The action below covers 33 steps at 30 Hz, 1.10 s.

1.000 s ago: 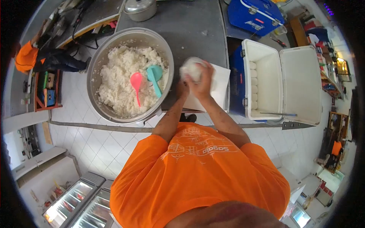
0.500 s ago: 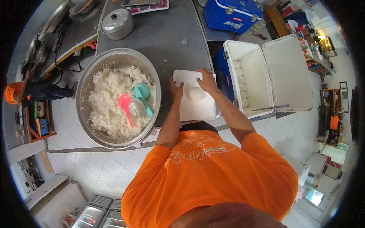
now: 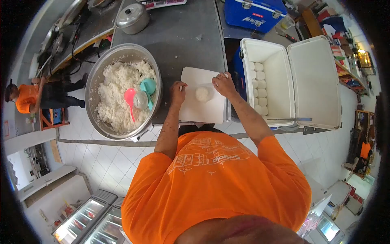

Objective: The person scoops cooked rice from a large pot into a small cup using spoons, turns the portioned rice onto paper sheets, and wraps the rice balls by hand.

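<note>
A round ball of white rice (image 3: 202, 94) sits near the middle of a white paper sheet (image 3: 203, 114) on the grey counter. At the sheet's left edge, my left hand (image 3: 178, 92) has its fingers curled in and pinches the paper. My right hand (image 3: 224, 85) pinches the sheet near its upper right edge, fingers bent together. Left of the sheet stands a large metal pot (image 3: 91, 87) of cooked rice (image 3: 118, 89). On that rice rest a pink spoon (image 3: 129, 97), a clear rounded cup (image 3: 140, 100) and a teal scoop (image 3: 148, 86).
To the right, an open cooler (image 3: 280, 93) holds rows of white wrapped bundles (image 3: 260, 84). Behind it is a closed blue cooler (image 3: 256, 14). A lidded pot (image 3: 133, 19) stands on the far counter. Another person in orange (image 3: 27, 97) is at far left.
Both hands have moved from lying over the sheet beside the rice ball to pinching its edges, with fingers curled. The view has shifted, showing more of the cooler's bundles and the other person.
</note>
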Available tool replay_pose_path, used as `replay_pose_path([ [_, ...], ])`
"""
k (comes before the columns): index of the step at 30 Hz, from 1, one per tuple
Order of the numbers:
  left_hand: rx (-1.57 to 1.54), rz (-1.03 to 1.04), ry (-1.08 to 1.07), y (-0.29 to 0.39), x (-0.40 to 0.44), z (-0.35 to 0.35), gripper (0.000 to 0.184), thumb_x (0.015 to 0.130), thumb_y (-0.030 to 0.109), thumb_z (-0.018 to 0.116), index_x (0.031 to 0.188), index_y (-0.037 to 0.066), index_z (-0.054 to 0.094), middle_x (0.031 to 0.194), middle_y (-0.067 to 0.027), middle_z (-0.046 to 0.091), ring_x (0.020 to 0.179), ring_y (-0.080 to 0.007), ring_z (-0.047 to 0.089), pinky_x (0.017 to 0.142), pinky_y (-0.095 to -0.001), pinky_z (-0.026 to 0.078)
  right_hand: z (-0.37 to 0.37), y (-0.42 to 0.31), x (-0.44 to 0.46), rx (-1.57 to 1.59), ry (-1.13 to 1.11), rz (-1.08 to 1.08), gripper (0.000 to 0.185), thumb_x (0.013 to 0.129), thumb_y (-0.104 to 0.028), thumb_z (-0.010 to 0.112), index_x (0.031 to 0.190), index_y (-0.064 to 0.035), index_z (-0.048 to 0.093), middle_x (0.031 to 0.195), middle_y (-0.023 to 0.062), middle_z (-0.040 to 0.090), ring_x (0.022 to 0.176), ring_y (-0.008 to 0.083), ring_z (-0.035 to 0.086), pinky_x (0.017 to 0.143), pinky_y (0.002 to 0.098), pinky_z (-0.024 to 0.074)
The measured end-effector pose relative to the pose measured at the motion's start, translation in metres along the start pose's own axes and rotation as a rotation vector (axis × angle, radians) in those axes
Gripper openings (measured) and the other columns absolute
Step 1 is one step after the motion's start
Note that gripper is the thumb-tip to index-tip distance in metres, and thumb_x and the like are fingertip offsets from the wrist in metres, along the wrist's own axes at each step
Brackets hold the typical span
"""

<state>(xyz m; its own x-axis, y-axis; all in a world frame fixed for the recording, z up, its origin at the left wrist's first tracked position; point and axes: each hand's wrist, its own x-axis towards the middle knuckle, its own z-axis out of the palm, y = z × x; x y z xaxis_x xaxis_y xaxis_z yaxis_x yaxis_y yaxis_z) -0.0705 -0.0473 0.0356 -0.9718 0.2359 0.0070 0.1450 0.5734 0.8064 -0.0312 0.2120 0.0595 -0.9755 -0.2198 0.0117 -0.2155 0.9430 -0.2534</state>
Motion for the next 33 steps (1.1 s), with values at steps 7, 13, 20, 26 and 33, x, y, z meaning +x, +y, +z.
replay_pose_path([
  [7, 0.389, 0.254, 0.167, 0.079, -0.03, 0.001, 0.044, 0.077, 0.012, 0.061, 0.12, 0.014, 0.056, 0.122, -0.0052, 0.056, 0.125, -0.0241, 0.042, 0.106, -0.0562, 0.021, 0.021, -0.026, -0.057, -0.069, 0.368, -0.06, 0.017, 0.072, -0.011, 0.062, 0.089, -0.0124, 0.067, 0.094, 0.0003, 0.062, 0.104, 0.0228, 0.05, 0.092, 0.0472, 0.0339],
  [13, 0.784, 0.31, -0.452, 0.058, -0.041, 0.019, 0.056, 0.088, 0.037, 0.046, 0.139, 0.017, 0.038, 0.145, 0.0022, 0.036, 0.137, -0.0198, 0.027, 0.106, -0.0684, 0.005, 0.038, -0.006, -0.056, -0.093, 0.467, -0.032, 0.021, 0.07, -0.012, 0.063, 0.09, -0.0138, 0.066, 0.095, 0.0009, 0.062, 0.106, 0.0251, 0.05, 0.093, 0.0482, 0.0331],
  [20, 0.704, 0.356, -0.349, 0.058, -0.068, 0.012, 0.06, 0.085, 0.036, 0.05, 0.139, 0.011, 0.037, 0.147, -0.0025, 0.033, 0.138, -0.0203, 0.024, 0.106, -0.0688, 0.002, 0.044, 0.013, -0.05, 0.205, 0.36, 0.171, 0.041, 0.06, 0.001, 0.066, 0.098, -0.0145, 0.068, 0.103, 0.0091, 0.06, 0.097, 0.0297, 0.054, 0.086, 0.0384, 0.0432],
  [26, 0.681, 0.347, -0.389, 0.043, -0.074, 0.02, 0.064, 0.088, 0.037, 0.047, 0.142, 0.007, 0.03, 0.15, -0.0046, 0.026, 0.14, -0.0194, 0.02, 0.108, -0.0655, 0.002, 0.044, 0.017, -0.037, 0.591, 0.078, 0.537, 0.033, 0.065, 0.0, 0.061, 0.097, -0.0075, 0.067, 0.08, 0.0111, 0.063, 0.072, 0.0267, 0.062, 0.07, 0.0356, 0.0506],
  [33, 0.692, 0.324, -0.421, 0.046, -0.076, 0.019, 0.067, 0.088, 0.039, 0.046, 0.143, 0.006, 0.027, 0.151, -0.0064, 0.023, 0.141, -0.0184, 0.017, 0.108, -0.0644, 0.003, 0.093, 0.046, -0.042, 0.663, 0.125, 0.589, 0.066, 0.066, -0.008, 0.071, 0.128, -0.002, 0.047, 0.098, 0.0161, 0.064, 0.091, 0.0274, 0.063, 0.083, 0.0347, 0.0483],
])
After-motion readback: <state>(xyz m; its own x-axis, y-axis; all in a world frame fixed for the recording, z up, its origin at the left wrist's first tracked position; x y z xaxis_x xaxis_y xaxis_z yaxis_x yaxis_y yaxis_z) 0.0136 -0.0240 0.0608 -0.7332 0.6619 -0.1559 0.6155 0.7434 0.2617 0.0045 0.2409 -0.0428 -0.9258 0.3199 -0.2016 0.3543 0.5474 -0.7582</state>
